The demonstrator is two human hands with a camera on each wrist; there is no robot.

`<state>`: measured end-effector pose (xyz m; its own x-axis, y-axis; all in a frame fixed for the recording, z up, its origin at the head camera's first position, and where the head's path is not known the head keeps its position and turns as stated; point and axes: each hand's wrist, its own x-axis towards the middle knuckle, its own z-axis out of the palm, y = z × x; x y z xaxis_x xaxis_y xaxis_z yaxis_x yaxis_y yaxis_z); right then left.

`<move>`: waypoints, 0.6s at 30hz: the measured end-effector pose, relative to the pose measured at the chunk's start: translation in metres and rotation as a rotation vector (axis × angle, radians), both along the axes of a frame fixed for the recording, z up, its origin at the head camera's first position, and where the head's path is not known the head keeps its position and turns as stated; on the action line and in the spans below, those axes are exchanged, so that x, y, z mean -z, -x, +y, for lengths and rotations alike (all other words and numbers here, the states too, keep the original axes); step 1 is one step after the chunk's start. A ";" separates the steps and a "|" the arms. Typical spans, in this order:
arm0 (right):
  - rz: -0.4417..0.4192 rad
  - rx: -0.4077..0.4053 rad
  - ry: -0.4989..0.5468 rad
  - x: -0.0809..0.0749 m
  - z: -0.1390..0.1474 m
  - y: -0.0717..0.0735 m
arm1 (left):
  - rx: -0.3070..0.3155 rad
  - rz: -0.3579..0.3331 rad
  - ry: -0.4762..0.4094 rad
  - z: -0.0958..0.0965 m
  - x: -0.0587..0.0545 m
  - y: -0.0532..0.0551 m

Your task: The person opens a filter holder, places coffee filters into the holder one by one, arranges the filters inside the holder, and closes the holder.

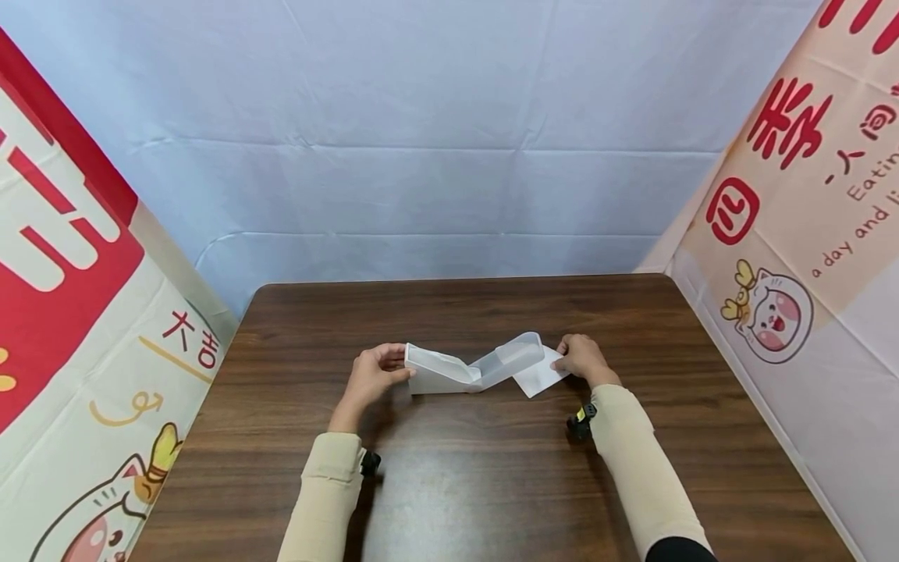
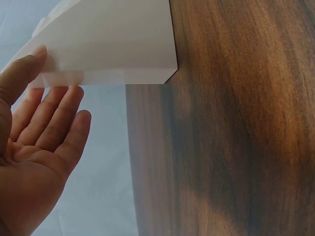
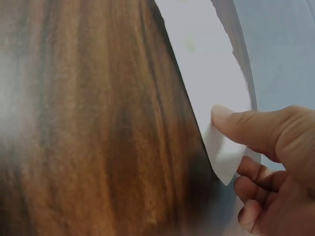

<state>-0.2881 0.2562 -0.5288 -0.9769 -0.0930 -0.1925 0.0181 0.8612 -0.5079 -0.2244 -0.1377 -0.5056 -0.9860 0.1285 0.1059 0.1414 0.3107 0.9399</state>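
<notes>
A white, thin-walled holder [image 1: 438,373] stands on the table with its upper edge sloping down to the right. My left hand [image 1: 374,376] holds its left end, the thumb on the near face; in the left wrist view the fingertips show at the edge of the white wall [image 2: 113,44]. At the holder's right end, a translucent plastic piece [image 1: 511,359] with a rounded end slants up to the right. Behind that piece, partly covered by it, is a white sheet of paper [image 1: 539,378]. My right hand [image 1: 584,359] pinches the paper's right corner between thumb and fingers.
The brown wooden table [image 1: 463,484] has its far edge behind the hands. A pale cloth [image 1: 421,187] hangs beyond it. Printed banners stand along the left [image 1: 161,312] and right [image 1: 794,234] sides.
</notes>
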 end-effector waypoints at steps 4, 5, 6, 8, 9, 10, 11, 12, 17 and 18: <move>0.023 0.001 0.026 0.003 0.002 -0.002 | -0.009 0.010 0.004 0.000 0.004 0.001; 0.026 0.001 0.038 0.004 0.002 -0.002 | -0.009 0.017 0.008 0.000 0.004 0.002; 0.034 -0.002 0.050 0.004 0.003 -0.002 | -0.009 0.017 0.010 0.000 0.004 0.002; 0.050 -0.006 0.074 0.005 0.004 -0.003 | -0.012 0.014 0.012 0.000 0.003 0.001; 0.058 -0.008 0.083 0.005 0.004 -0.003 | -0.010 0.013 0.009 0.000 0.004 0.001; 0.064 -0.010 0.090 0.006 0.004 -0.003 | -0.009 0.014 0.011 0.000 0.004 0.001; 0.068 -0.007 0.097 0.006 0.004 -0.003 | -0.011 0.010 0.010 0.000 0.004 0.001; 0.072 -0.007 0.101 0.006 0.004 -0.003 | -0.012 0.004 0.006 0.000 0.004 0.001; 0.081 -0.001 0.104 0.005 0.003 -0.003 | -0.018 0.011 0.009 0.000 0.004 0.002; 0.084 -0.005 0.105 0.005 0.004 -0.004 | -0.019 0.013 0.009 0.000 0.004 0.002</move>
